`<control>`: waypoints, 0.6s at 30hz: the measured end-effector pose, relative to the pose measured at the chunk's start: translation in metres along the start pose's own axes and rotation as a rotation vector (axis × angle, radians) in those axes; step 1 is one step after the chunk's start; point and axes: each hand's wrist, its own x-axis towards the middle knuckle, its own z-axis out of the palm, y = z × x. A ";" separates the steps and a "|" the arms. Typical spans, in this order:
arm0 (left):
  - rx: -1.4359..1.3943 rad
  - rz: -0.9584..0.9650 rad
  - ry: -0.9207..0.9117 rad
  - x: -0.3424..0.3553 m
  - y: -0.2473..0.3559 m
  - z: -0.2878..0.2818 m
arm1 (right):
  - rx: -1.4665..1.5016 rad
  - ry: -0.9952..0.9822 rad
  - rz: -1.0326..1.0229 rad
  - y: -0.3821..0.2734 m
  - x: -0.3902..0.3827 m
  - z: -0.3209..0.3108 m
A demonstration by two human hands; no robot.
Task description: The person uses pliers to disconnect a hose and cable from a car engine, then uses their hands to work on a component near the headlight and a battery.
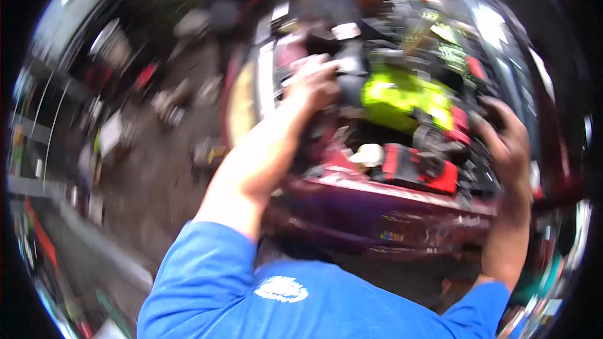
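Observation:
Both my arms reach into the engine bay of a dark red car (352,213), and the picture is smeared by motion. My left hand (312,81) is at the bay's left side, over dark parts near the headlight, with its fingers bent; whether they grip anything is blurred. At the right side, my right hand (507,141) has thumb and fingers apart beside dark parts, with nothing visible between them. Between my hands lies a bright yellow-green bundle (402,100), its kind unclear. Nearer me, a red and black power tool (421,169) rests by the front edge.
A small pale round thing (369,155) sits left of the power tool. The car's yellowed headlight (244,100) is at the left corner. Beyond it, the dark floor (169,194) holds blurred clutter, with a pale rail (94,238) at lower left.

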 end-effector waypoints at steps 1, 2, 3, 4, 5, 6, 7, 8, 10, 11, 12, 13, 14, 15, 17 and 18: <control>0.050 -0.028 0.030 -0.007 -0.007 0.004 | 0.152 -0.035 0.000 0.001 0.000 0.020; 0.060 -0.059 -0.193 0.004 -0.011 -0.003 | 0.088 -0.125 -0.080 0.010 -0.002 0.025; -0.006 -0.061 -0.092 -0.005 -0.018 0.000 | 0.187 -0.270 -0.183 0.007 -0.003 0.036; -0.071 -0.038 -0.216 0.011 0.008 -0.015 | -0.072 -0.248 -0.395 0.013 -0.021 0.023; -0.204 -0.108 -0.131 0.009 0.003 0.001 | 0.029 -0.225 -0.239 0.027 -0.038 0.035; -0.226 -0.159 -0.106 0.004 0.008 -0.001 | 0.059 -0.409 -0.192 0.027 -0.040 0.033; -0.244 -0.207 -0.081 -0.001 0.012 -0.010 | 0.044 -0.293 -0.251 0.024 -0.053 0.050; -0.227 -0.215 -0.092 -0.007 0.007 -0.015 | 0.056 -0.311 -0.243 0.023 -0.059 0.061; -0.263 -0.228 -0.086 -0.021 0.004 -0.023 | 0.128 -0.393 -0.253 0.008 -0.068 0.071; -0.260 -0.222 -0.092 -0.022 0.003 -0.020 | 0.197 -0.464 -0.278 -0.003 -0.073 0.075; -0.297 -0.217 -0.040 -0.020 0.003 -0.013 | 0.135 -0.408 -0.297 -0.026 -0.081 0.081; -0.327 -0.214 0.015 -0.021 0.002 -0.012 | 0.236 -0.425 -0.329 -0.040 -0.085 0.089; -0.326 -0.210 0.022 -0.023 0.001 -0.010 | 0.225 -0.422 -0.362 -0.051 -0.090 0.095; -0.493 -0.260 0.188 -0.028 -0.002 -0.013 | 0.219 -0.423 -0.400 -0.061 -0.093 0.102; -0.657 -0.226 0.555 -0.046 -0.016 -0.021 | 0.254 -0.447 -0.449 -0.087 -0.099 0.123; -0.590 -0.183 0.701 -0.058 -0.021 -0.032 | 0.345 -0.420 -0.353 -0.095 -0.108 0.137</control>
